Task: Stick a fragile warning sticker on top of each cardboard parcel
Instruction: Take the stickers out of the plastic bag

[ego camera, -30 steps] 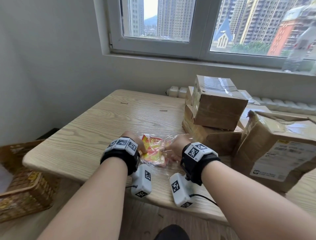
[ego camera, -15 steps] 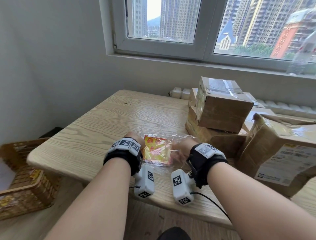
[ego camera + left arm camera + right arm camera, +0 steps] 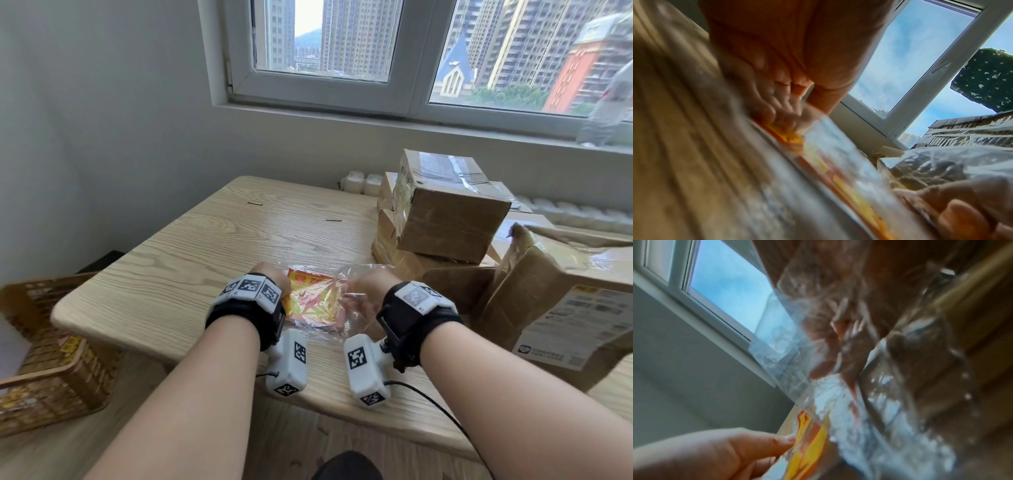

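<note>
A clear plastic bag [image 3: 334, 329] holding a pack of red and yellow stickers [image 3: 313, 301] lies on the wooden table [image 3: 212, 260] near its front edge. My left hand [image 3: 272, 278] pinches the pack's left edge through the bag, its fingers [image 3: 784, 119] curled down on it. My right hand [image 3: 364, 286] grips the crumpled right end of the bag, fingers [image 3: 824, 353] seen through the film. Cardboard parcels stand at the right: a small one [image 3: 448, 219] stacked on a flat one [image 3: 431, 274], and a large torn one [image 3: 561, 301].
A wicker basket [image 3: 44, 356] sits on the floor left of the table. The window sill and a white radiator [image 3: 359, 181] lie behind the parcels. Bare tabletop stretches to the left of and beyond the hands. Cables hang from the wrist cameras over the front edge.
Both hands stay on the sticker bag. The right hand has bunched the bag's right end up a little more. The head view has shifted slightly.
</note>
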Demonstrator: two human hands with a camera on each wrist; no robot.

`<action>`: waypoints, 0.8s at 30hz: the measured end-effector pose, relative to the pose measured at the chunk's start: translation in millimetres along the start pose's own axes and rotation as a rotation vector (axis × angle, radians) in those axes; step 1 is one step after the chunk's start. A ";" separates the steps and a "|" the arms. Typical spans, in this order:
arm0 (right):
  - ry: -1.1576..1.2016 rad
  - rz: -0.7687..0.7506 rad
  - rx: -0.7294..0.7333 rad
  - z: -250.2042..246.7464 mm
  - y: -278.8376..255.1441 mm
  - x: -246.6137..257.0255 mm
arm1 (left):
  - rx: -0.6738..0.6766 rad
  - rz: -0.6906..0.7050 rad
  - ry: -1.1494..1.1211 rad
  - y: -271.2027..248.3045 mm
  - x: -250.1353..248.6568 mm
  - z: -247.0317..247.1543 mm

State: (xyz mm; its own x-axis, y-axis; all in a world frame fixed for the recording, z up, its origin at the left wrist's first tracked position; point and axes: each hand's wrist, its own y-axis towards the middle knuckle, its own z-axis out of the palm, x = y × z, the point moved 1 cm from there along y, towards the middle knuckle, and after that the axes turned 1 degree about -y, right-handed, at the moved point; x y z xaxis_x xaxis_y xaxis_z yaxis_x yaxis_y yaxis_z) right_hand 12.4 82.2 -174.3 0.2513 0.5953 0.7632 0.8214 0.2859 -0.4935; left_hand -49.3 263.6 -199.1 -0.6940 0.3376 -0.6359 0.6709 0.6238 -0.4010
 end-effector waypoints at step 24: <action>-0.139 -0.122 0.008 3.6 -11.9 -5.0 | -0.026 -0.014 0.058 -6.6 -1.4 -0.6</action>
State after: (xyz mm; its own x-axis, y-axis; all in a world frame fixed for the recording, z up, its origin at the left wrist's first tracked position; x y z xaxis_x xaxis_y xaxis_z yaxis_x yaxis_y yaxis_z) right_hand -0.5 78.5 -173.7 0.0767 0.6538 0.7528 0.8374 0.3675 -0.4046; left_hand -52.9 259.4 -195.1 -0.7180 0.3681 -0.5908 0.6541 0.6470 -0.3918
